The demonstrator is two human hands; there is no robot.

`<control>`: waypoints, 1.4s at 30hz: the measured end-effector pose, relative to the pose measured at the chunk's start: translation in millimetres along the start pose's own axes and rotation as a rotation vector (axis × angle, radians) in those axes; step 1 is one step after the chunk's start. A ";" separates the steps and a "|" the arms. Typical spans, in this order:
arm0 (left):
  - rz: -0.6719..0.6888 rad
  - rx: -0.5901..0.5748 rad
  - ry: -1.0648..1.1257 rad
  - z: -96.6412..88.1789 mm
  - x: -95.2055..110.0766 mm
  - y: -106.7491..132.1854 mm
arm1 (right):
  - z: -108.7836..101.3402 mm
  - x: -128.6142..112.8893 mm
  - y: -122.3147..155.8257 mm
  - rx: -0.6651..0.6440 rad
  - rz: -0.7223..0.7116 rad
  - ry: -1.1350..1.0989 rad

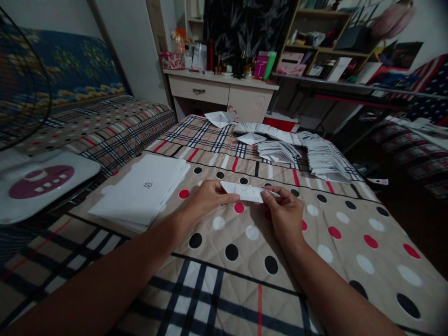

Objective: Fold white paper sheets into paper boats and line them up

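Bedspread (231, 284): beige and quilted, with bands of dots, stripes and plaid; it lay beneath the loose paper.
Folded paper (247, 192): narrow white piece, held between both hands over the dotted band, mid-view; could not tell whether it touched the bedspread.
Long axis: ran left to right across the bed, dipping slightly toward its right end.
Tips: one tapered end aimed left and a little away from the wearer; the other aimed right, partly covered by fingers.
Face: ruled or printed marks, too fine to read, turned toward the wearer.
Left hand (212, 193): pinched on the left end, thumb along the lower edge, fingers behind.
Right hand (287, 207): pinched on the right end, thumb across the front, no more than the paper between thumb and fingers.
Flat sheets (136, 191): loose stack left of the hands, small dark mark (148, 185) on top.
Folded pieces (325, 161): long curved row beyond the right hand, shorter pile (278, 152) inside the curve.
White base (84, 165): purple panel, far left.
Dresser (199, 89): stood past the bed's far edge, crowded shelf (324, 11) to its right.
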State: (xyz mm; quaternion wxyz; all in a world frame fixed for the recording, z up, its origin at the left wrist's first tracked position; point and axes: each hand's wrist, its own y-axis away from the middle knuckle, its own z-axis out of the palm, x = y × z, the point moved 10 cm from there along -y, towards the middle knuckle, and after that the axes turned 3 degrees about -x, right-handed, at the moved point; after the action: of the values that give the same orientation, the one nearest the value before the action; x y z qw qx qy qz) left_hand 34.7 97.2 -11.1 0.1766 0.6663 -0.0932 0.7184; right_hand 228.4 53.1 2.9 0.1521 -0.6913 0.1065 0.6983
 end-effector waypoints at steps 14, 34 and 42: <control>0.060 0.053 0.003 16.5 8.6 10.2 | 44.3 -3.3 18.4 -0.267 0.024 -0.185; 0.003 0.042 0.006 17.7 4.7 9.8 | 44.1 4.8 17.2 -0.265 0.124 -0.455; 0.000 0.043 0.037 6.8 3.9 11.8 | 38.0 2.5 11.7 -0.275 0.074 -0.506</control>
State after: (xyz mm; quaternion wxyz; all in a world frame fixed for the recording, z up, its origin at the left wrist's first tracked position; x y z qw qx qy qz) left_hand 36.3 84.4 -5.4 0.1636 0.6566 -0.0744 0.7325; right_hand 188.7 56.0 0.4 0.0531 -0.5048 -0.0052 0.8616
